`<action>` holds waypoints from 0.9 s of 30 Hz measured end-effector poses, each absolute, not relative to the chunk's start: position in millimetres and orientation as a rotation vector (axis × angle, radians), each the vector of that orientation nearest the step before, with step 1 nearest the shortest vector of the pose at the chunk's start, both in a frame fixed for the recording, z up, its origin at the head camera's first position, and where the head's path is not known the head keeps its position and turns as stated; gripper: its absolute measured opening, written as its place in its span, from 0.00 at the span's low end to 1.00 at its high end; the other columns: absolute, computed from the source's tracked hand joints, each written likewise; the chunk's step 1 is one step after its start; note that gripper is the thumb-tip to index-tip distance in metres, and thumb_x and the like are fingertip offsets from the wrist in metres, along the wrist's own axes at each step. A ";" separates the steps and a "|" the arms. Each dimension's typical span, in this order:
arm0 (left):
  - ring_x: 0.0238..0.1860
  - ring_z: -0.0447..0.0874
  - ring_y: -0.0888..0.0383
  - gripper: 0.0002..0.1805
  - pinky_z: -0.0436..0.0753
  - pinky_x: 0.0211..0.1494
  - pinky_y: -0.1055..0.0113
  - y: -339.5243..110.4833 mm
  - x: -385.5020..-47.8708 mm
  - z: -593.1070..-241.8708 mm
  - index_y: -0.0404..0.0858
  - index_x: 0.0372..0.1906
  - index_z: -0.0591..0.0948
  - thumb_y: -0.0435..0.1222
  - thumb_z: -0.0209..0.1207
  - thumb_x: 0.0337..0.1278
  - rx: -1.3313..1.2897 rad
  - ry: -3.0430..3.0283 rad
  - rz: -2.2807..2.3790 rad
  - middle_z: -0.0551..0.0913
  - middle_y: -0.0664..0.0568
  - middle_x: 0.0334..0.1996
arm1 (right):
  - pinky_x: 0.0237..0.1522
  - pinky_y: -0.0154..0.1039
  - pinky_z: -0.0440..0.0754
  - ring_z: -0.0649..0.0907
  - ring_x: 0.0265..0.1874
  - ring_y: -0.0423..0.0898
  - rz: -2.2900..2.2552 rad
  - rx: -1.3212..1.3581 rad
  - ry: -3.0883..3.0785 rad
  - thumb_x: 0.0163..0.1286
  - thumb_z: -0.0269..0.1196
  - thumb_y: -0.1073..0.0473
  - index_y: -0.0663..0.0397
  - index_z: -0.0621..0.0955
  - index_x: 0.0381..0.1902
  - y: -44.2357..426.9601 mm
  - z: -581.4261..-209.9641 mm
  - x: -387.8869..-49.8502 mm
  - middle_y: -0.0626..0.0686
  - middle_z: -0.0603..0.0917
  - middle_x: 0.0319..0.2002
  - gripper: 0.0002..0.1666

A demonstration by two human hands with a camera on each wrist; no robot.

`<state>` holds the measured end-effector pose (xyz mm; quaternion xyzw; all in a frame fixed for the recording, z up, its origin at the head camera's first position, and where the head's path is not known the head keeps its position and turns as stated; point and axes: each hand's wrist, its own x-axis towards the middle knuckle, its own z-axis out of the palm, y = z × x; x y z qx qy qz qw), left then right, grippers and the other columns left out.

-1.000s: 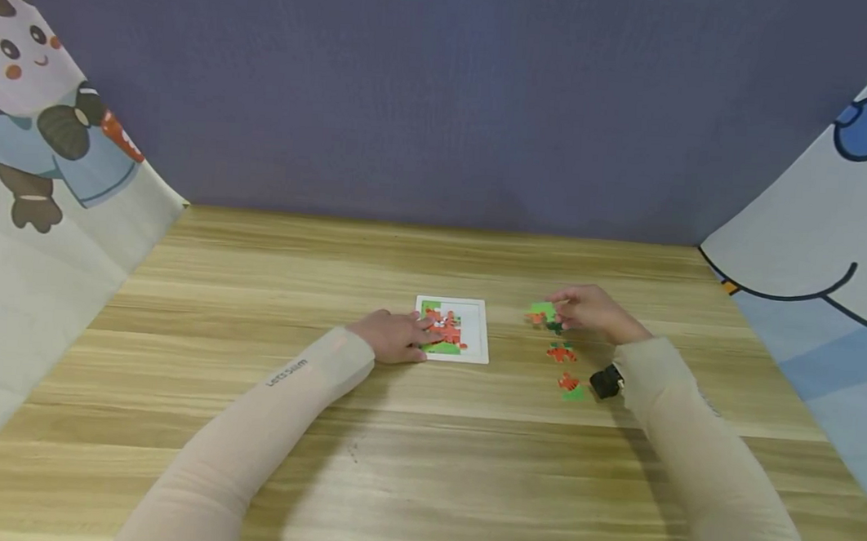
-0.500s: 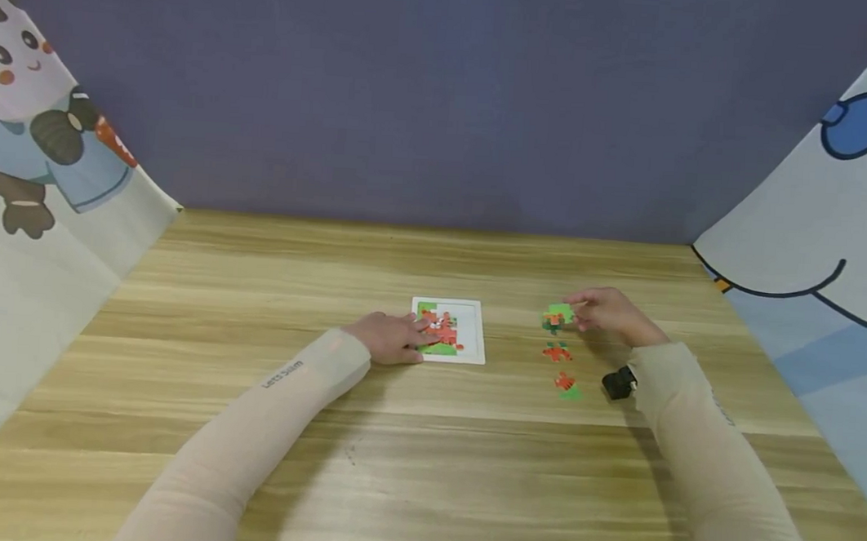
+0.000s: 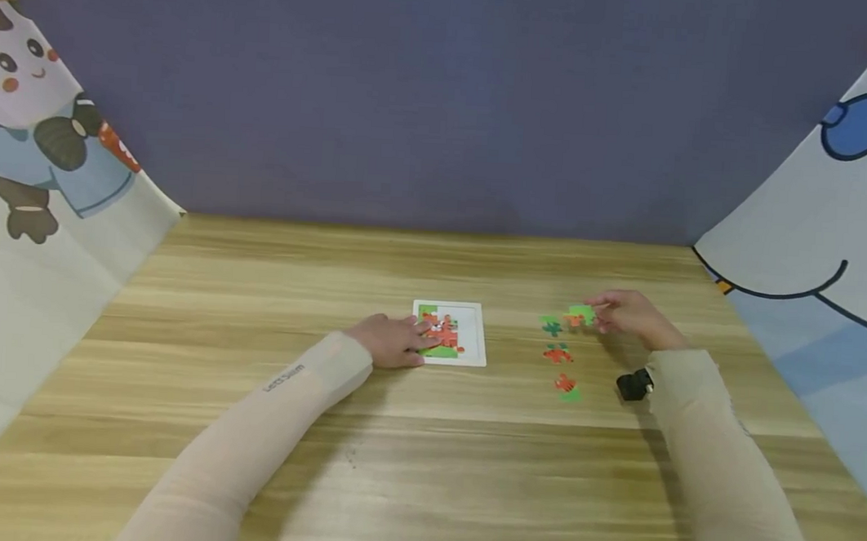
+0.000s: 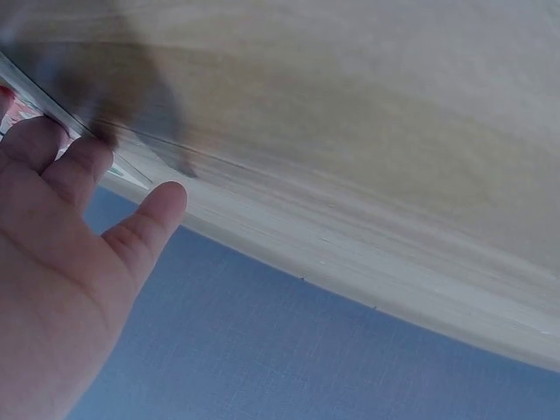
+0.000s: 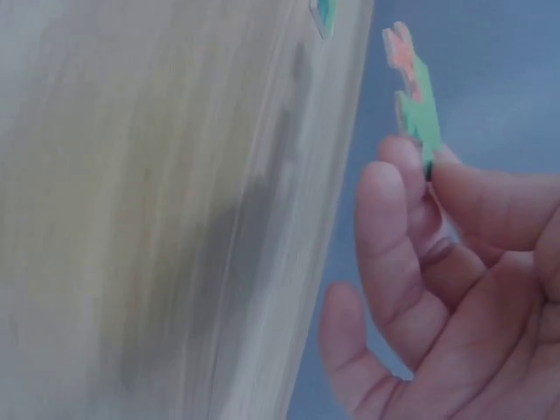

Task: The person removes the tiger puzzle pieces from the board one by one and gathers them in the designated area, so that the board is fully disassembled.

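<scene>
A white puzzle tray (image 3: 474,335) holds a partly joined red and green jigsaw picture (image 3: 445,333). My left hand (image 3: 389,339) lies over the tray's left side, fingers spread and resting on the picture. Its fingers reach over the tray's edge in the left wrist view. My right hand (image 3: 631,315) pinches a green and orange jigsaw piece (image 5: 420,101) by its edge between thumb and forefinger, raised off the table. Left of that hand lie a dark green piece (image 3: 551,326), a red piece (image 3: 557,355) and a red and green piece (image 3: 566,386).
The wooden table (image 3: 423,466) meets a dark blue backdrop (image 3: 442,107) at its far edge. Printed cartoon cloths hang at both sides. A small black camera (image 3: 633,385) sits at the right wrist, just above the tabletop.
My right hand has moved to the right with the green and orange piece, away from the loose pieces, so the dark green one shows fully. The left hand has stayed on the tray.
</scene>
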<state>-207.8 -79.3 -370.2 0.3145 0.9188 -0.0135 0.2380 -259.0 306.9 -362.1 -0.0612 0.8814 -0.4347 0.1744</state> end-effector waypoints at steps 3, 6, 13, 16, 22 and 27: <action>0.74 0.46 0.52 0.29 0.55 0.71 0.45 -78.8 -207.6 -369.7 0.55 0.74 0.58 0.51 0.46 0.71 0.864 2.514 -0.043 0.48 0.55 0.75 | 0.37 0.35 0.82 0.80 0.31 0.37 -1.202 -0.147 2.513 0.71 0.50 0.71 0.81 0.66 0.61 311.1 -359.9 -256.5 0.63 0.81 0.47 0.24; 0.74 0.45 0.53 0.29 0.56 0.71 0.45 -78.8 -207.2 -370.0 0.55 0.74 0.58 0.51 0.45 0.71 0.865 2.515 -0.057 0.48 0.55 0.75 | 0.36 0.35 0.82 0.80 0.31 0.38 -1.198 -0.112 2.514 0.72 0.49 0.71 0.81 0.65 0.62 312.8 -358.8 -255.0 0.59 0.82 0.42 0.24; 0.74 0.46 0.53 0.29 0.55 0.71 0.44 -79.8 -207.3 -373.0 0.55 0.74 0.59 0.51 0.45 0.71 0.874 2.526 -0.061 0.49 0.54 0.75 | 0.32 0.34 0.82 0.80 0.27 0.39 -1.169 -0.044 2.542 0.71 0.47 0.71 0.81 0.65 0.62 312.3 -357.6 -253.3 0.52 0.83 0.32 0.24; 0.74 0.46 0.53 0.29 0.55 0.71 0.44 -80.5 -208.2 -374.3 0.55 0.74 0.58 0.51 0.45 0.72 0.873 2.525 -0.065 0.49 0.54 0.75 | 0.33 0.35 0.82 0.80 0.28 0.40 -1.146 -0.036 2.554 0.71 0.47 0.71 0.81 0.66 0.62 312.1 -358.1 -253.8 0.53 0.83 0.32 0.24; 0.74 0.46 0.54 0.29 0.56 0.71 0.45 -80.2 -208.8 -374.3 0.56 0.74 0.57 0.52 0.44 0.72 0.871 2.519 -0.089 0.48 0.55 0.75 | 0.33 0.34 0.81 0.79 0.29 0.39 -1.128 -0.032 2.551 0.72 0.47 0.71 0.82 0.66 0.61 312.0 -360.2 -255.5 0.53 0.82 0.34 0.23; 0.75 0.44 0.54 0.30 0.56 0.71 0.45 -79.4 -209.4 -372.7 0.55 0.75 0.56 0.52 0.43 0.72 0.874 2.511 -0.099 0.47 0.55 0.75 | 0.33 0.34 0.82 0.79 0.29 0.38 -1.129 -0.006 2.544 0.71 0.48 0.72 0.82 0.66 0.61 309.9 -360.9 -255.8 0.65 0.79 0.44 0.23</action>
